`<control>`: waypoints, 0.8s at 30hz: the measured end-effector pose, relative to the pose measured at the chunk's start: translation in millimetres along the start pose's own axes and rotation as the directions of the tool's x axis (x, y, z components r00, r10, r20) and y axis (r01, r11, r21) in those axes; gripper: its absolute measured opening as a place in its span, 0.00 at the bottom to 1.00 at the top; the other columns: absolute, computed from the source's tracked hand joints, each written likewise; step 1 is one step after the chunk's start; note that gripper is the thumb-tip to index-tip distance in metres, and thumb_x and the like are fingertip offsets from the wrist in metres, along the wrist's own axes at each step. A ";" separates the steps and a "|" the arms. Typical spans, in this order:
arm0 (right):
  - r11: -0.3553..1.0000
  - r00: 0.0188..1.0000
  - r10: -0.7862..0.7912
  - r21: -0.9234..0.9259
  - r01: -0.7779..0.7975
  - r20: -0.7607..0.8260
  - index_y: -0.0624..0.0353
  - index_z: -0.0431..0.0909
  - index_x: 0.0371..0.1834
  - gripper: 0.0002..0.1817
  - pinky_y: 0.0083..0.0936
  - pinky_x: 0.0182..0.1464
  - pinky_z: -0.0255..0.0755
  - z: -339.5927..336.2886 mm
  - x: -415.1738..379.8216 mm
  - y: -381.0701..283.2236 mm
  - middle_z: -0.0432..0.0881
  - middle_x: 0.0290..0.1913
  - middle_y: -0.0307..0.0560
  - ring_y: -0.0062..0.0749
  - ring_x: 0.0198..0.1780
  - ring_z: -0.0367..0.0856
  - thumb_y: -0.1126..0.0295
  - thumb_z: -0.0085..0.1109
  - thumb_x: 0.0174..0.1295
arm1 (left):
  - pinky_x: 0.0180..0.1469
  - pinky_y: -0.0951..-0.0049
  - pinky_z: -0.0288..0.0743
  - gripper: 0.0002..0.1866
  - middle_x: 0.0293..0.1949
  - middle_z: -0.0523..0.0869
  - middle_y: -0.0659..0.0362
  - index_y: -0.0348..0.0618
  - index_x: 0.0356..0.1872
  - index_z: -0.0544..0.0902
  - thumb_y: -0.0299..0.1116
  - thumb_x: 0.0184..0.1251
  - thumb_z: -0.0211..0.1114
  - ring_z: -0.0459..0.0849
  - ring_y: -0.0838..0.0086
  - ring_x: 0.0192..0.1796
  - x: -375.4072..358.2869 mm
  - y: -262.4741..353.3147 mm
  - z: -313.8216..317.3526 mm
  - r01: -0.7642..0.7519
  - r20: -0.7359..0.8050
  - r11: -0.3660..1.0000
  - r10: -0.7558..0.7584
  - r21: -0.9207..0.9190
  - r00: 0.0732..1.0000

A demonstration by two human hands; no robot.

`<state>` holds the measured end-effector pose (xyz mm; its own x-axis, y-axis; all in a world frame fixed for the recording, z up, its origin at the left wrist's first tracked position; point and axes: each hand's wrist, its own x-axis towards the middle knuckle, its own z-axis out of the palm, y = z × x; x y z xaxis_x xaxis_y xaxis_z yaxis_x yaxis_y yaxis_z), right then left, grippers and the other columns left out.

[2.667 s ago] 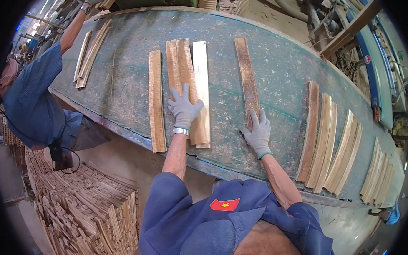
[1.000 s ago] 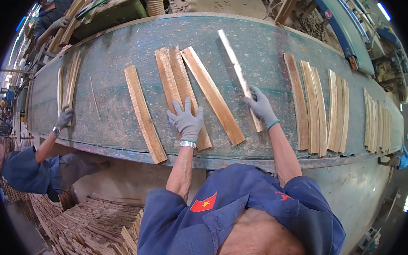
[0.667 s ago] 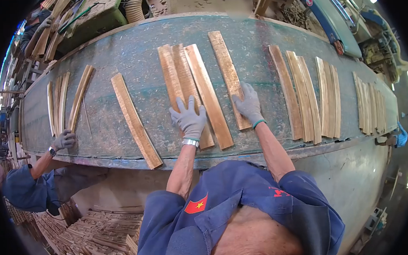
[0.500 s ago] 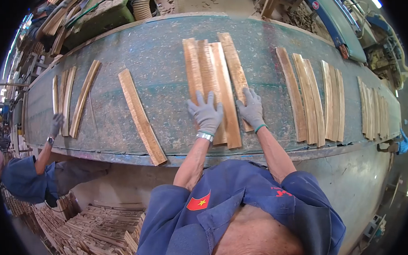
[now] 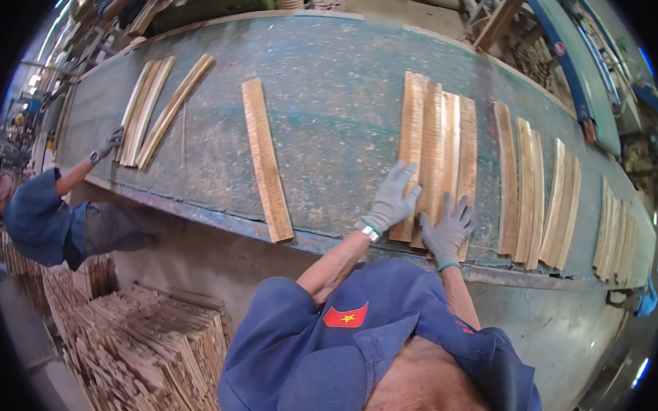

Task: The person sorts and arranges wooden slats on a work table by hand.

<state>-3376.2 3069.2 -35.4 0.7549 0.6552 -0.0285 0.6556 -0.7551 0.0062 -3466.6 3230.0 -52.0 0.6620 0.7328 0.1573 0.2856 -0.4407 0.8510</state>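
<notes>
Four grouped wooden strips lie side by side on the worktable, slightly fanned. My left hand (image 5: 396, 199), in a grey glove, rests with fingers extended on the lower part of the leftmost strip (image 5: 411, 121). Spread over the lower ends of the right-hand strips is my gloved right hand (image 5: 447, 230), touching the rightmost strip (image 5: 466, 144) and its neighbour. Both palms are down and neither hand is wrapped around a strip. To the left, a single wooden strip (image 5: 267, 160) lies apart.
More strips (image 5: 523, 190) lie in groups along the right of the blue-green worktable (image 5: 326, 147). At the left, a co-worker's gloved hand (image 5: 111, 141) touches other strips (image 5: 147, 110). Stacked wood (image 5: 151, 345) stands on the floor, lower left. A blue machine (image 5: 572, 55) stands beyond the table.
My hands have slid the grouped strips rightward, nearer the groups there. The rightmost strip, previously apart at its top, now lies close against the others. The camera view has also turned.
</notes>
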 end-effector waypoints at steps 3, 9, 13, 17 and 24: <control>0.996 0.996 -0.083 0.029 0.084 -0.011 0.41 0.57 0.80 0.50 0.70 0.73 0.37 -12.8 -2.7 -2.3 0.48 0.81 0.62 0.68 0.79 0.44 0.34 0.60 0.55 | 0.74 0.46 0.57 0.27 0.66 0.74 0.40 0.46 0.64 0.78 0.44 0.64 0.66 0.66 0.40 0.71 12.5 -20.5 -97.4 0.082 -0.244 0.952 -0.008 0.294 0.970; 0.861 0.877 -0.478 0.180 0.476 -0.035 0.33 0.65 0.76 0.44 0.66 0.76 0.34 -1.8 5.4 -41.1 0.50 0.81 0.59 0.63 0.81 0.43 0.35 0.62 0.54 | 0.75 0.38 0.47 0.41 0.70 0.70 0.44 0.42 0.74 0.64 0.57 0.67 0.59 0.60 0.46 0.75 0.2 -114.0 -226.0 0.704 -0.573 0.428 -0.410 0.566 0.710; 0.874 0.891 -0.453 0.204 0.442 0.009 0.32 0.71 0.71 0.37 0.67 0.75 0.36 -9.8 15.3 -56.3 0.54 0.80 0.60 0.63 0.80 0.46 0.40 0.63 0.55 | 0.77 0.41 0.45 0.42 0.75 0.65 0.44 0.37 0.75 0.61 0.58 0.70 0.53 0.56 0.45 0.78 1.9 -162.7 -200.2 0.581 -0.510 0.572 -0.301 0.580 0.806; 0.896 0.915 -0.403 0.197 0.397 -0.010 0.31 0.72 0.69 0.34 0.67 0.75 0.37 -13.8 15.4 -54.7 0.56 0.79 0.60 0.64 0.79 0.48 0.44 0.62 0.56 | 0.78 0.42 0.44 0.39 0.75 0.64 0.43 0.36 0.75 0.61 0.55 0.74 0.49 0.57 0.47 0.78 32.7 -122.6 -152.0 0.527 -0.390 0.610 -0.355 0.592 0.850; 0.793 0.910 -0.329 0.450 0.411 -0.253 0.44 0.66 0.75 0.42 0.64 0.74 0.40 7.4 6.6 -14.0 0.58 0.77 0.65 0.62 0.79 0.50 0.44 0.62 0.56 | 0.79 0.45 0.39 0.37 0.77 0.61 0.45 0.37 0.75 0.61 0.53 0.75 0.48 0.53 0.52 0.80 57.8 -38.8 6.4 0.303 -0.128 0.816 -0.276 0.493 0.953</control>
<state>-3380.6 3084.0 -43.2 0.4759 0.8504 0.2246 0.8224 -0.3396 -0.4564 -3435.0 3286.1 -79.2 0.4628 0.8862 -0.0207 0.7750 -0.3931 0.4947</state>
